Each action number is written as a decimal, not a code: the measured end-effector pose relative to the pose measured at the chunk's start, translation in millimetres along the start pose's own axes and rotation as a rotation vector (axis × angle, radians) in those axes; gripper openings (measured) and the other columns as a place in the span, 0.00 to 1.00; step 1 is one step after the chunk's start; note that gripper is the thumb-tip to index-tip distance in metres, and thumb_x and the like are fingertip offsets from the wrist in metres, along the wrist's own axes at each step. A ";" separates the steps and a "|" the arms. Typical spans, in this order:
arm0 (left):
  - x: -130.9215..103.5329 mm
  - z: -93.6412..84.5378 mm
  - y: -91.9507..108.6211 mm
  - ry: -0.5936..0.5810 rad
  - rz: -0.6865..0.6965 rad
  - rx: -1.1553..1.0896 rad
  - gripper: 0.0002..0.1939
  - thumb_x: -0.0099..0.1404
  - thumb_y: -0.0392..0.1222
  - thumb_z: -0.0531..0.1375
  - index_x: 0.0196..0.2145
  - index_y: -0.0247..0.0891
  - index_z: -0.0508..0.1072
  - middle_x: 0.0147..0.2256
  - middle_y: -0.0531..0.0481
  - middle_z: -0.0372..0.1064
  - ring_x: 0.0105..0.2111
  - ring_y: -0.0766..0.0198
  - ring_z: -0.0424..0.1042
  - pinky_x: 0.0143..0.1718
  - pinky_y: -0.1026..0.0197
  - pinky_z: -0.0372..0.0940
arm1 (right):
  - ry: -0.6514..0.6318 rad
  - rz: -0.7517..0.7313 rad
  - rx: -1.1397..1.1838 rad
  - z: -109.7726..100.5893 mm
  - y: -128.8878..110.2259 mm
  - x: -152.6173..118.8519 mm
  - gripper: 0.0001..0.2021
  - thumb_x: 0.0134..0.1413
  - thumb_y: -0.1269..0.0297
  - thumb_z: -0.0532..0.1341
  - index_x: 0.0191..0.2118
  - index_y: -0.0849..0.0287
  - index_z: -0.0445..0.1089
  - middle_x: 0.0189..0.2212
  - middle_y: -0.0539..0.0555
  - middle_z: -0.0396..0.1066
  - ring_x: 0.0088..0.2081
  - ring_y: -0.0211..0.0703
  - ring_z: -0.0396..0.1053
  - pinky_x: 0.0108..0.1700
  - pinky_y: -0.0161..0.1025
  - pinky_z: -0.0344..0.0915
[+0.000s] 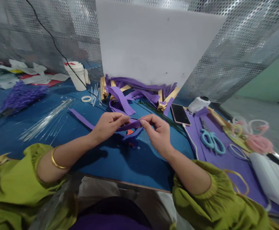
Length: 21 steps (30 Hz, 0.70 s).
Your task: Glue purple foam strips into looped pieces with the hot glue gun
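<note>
Between my two hands a purple strip (129,126) is stretched just above the blue table. My left hand (112,126) pinches it toward its left part, thumb against fingers. At the strip's right end, my right hand (156,132) grips it between thumb and forefinger. A loose purple tail (81,118) sticks out to the left beyond my left hand. Beneath the held strip lies a blue and orange object (130,134), partly hidden, its kind unclear. More purple strips (122,100) lie curled just behind my hands.
Blue scissors (212,140), a phone (180,114) on a charging cable and a white spool (199,104) lie on the right. Clear sticks (47,119), a purple flower bunch (21,97) and a white cup (76,75) stand or lie left. Dark green stems (163,115) lie behind my right hand.
</note>
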State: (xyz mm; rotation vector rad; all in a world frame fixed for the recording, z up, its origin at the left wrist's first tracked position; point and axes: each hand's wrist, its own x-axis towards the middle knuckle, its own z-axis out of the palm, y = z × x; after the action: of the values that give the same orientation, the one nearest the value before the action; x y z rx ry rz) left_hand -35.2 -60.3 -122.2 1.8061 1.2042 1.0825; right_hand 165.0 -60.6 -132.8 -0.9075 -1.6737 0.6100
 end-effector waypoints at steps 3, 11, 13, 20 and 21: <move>-1.4 1.2 -0.4 0.004 0.001 0.056 0.17 0.60 0.54 0.67 0.29 0.36 0.80 0.26 0.50 0.77 0.27 0.62 0.72 0.30 0.63 0.64 | -0.012 -0.001 -0.007 0.0 0.5 0.0 0.07 0.60 0.65 0.62 0.30 0.56 0.72 0.26 0.49 0.74 0.30 0.39 0.69 0.35 0.37 0.65; 1.5 -3.0 3.5 0.074 -0.035 -0.108 0.21 0.68 0.55 0.58 0.32 0.36 0.82 0.31 0.45 0.80 0.33 0.58 0.77 0.37 0.59 0.70 | 0.047 0.031 0.008 -1.9 4.4 1.4 0.09 0.60 0.60 0.63 0.30 0.56 0.72 0.27 0.50 0.74 0.30 0.40 0.68 0.35 0.38 0.66; 1.4 -3.1 3.3 0.056 -0.021 -0.131 0.19 0.65 0.55 0.62 0.35 0.36 0.82 0.35 0.44 0.81 0.36 0.56 0.77 0.39 0.58 0.71 | 0.034 0.034 0.003 -1.7 4.4 1.3 0.09 0.60 0.59 0.63 0.30 0.56 0.71 0.26 0.50 0.74 0.30 0.40 0.68 0.35 0.39 0.66; -0.1 2.8 0.5 0.041 0.033 0.031 0.15 0.66 0.51 0.62 0.29 0.36 0.76 0.26 0.51 0.74 0.28 0.63 0.71 0.32 0.62 0.64 | -0.049 0.007 0.001 1.1 -1.1 -1.4 0.09 0.62 0.61 0.62 0.30 0.56 0.71 0.27 0.50 0.74 0.31 0.41 0.70 0.37 0.39 0.66; 0.8 2.1 0.2 0.071 0.041 0.021 0.15 0.67 0.50 0.60 0.28 0.37 0.74 0.26 0.51 0.73 0.29 0.64 0.70 0.32 0.62 0.64 | -0.042 0.003 0.007 0.8 -0.9 -1.3 0.09 0.62 0.61 0.62 0.30 0.56 0.71 0.27 0.50 0.74 0.31 0.40 0.70 0.36 0.39 0.66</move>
State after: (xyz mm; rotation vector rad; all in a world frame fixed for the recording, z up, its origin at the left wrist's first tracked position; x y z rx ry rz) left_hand -33.1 -59.8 -122.7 1.8292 1.2284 1.1702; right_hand 164.2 -62.2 -133.0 -0.8981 -1.7068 0.6400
